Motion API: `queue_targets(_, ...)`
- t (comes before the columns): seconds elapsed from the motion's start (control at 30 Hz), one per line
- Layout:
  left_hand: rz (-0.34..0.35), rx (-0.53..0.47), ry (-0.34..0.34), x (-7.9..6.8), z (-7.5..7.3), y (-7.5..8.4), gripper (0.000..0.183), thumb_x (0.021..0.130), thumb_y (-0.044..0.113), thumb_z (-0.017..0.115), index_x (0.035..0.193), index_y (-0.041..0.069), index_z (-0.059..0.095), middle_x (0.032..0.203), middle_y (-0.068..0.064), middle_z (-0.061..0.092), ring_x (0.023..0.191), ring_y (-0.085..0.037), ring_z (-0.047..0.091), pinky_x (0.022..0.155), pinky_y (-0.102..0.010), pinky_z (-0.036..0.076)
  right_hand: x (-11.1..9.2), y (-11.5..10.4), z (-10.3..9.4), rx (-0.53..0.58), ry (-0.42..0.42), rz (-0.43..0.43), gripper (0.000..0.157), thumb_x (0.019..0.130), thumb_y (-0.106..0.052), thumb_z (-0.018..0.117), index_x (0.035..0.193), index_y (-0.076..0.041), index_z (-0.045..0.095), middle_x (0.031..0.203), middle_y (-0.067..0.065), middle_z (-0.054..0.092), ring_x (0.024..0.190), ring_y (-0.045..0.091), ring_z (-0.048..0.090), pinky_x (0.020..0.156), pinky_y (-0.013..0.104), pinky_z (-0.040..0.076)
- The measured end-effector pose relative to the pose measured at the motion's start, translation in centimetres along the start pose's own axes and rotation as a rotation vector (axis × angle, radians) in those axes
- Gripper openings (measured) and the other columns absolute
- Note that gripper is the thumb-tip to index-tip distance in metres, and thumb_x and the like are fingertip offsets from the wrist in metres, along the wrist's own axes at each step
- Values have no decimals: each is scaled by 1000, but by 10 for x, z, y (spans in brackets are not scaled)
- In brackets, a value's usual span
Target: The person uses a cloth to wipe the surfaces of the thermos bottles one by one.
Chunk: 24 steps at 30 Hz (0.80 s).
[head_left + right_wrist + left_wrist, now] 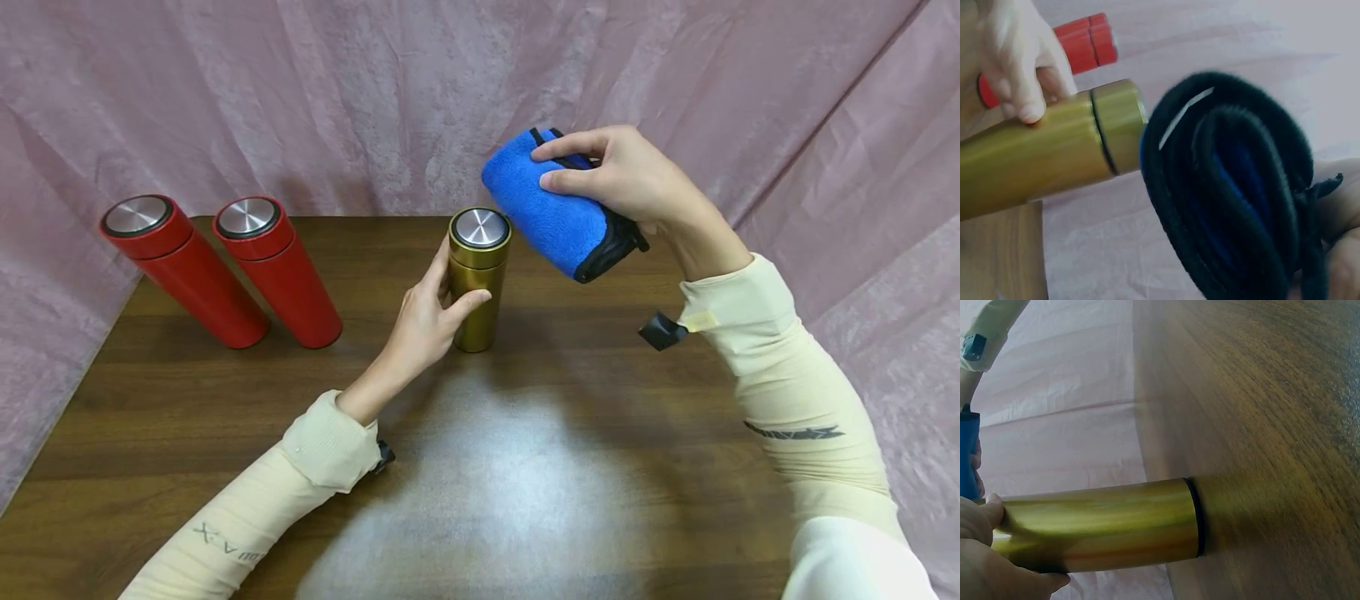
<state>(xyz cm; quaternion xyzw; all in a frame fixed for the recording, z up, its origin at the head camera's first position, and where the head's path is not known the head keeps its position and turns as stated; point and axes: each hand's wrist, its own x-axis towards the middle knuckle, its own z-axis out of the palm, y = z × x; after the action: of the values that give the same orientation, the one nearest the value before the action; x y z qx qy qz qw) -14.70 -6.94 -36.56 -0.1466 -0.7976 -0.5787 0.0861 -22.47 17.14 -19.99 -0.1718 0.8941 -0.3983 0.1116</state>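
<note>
A gold thermos flask [482, 258] with a shiny metal top stands upright on the table. My left hand [429, 321] holds it from the left, thumb across its front. In the left wrist view the base of the gold flask [1122, 526] meets the tabletop. My right hand [633, 179] grips a folded blue cloth [536, 208] with black edging, up at the right of the flask's top. The right wrist view shows the cloth's rolled end [1175, 212] overlapping the flask's lid end; whether they touch I cannot tell.
Two red thermos flasks, an outer one [198, 283] and an inner one [285, 287], stand at the left of the brown wooden table [540, 483]. Behind the table's back edge hangs a pink curtain [420, 100], which also covers the right side.
</note>
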Motion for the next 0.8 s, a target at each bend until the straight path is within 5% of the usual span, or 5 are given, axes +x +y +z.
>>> queue_targets(0.17, 7, 0, 6, 0, -1, 0, 88, 96, 15, 76, 166, 19, 23, 155, -11, 50, 132, -25, 57, 112, -36, 45, -2, 11, 6, 8, 134, -164, 44, 97, -30, 74, 139, -15, 68, 145, 11, 57, 114, 33, 63, 93, 41, 58)
queue_targets(0.3, 7, -11, 12, -1, -2, 0, 88, 96, 14, 77, 166, 18, 24, 155, -11, 50, 133, -25, 56, 113, -37, 45, 0, 23, 17, -12, 134, -276, 42, 96, -20, 76, 137, -12, 68, 138, 10, 61, 115, 27, 59, 92, 35, 54)
queue_targets(0.53, -4, 19, -7, -3, -1, -2, 87, 98, 16, 74, 166, 19, 21, 155, -12, 49, 134, -23, 55, 114, -35, 43, -1, 41, 39, -98, 77, -353, 44, 95, -15, 76, 139, -13, 67, 138, 13, 59, 120, 29, 55, 96, 46, 49)
queue_targets(0.8, 4, 14, -9, -2, -1, -2, 85, 99, 17, 73, 166, 17, 21, 155, -12, 49, 135, -23, 55, 113, -36, 43, -7, 53, 59, -96, 84, -372, 44, 93, -12, 79, 137, -13, 69, 140, 11, 58, 123, 27, 55, 98, 46, 51)
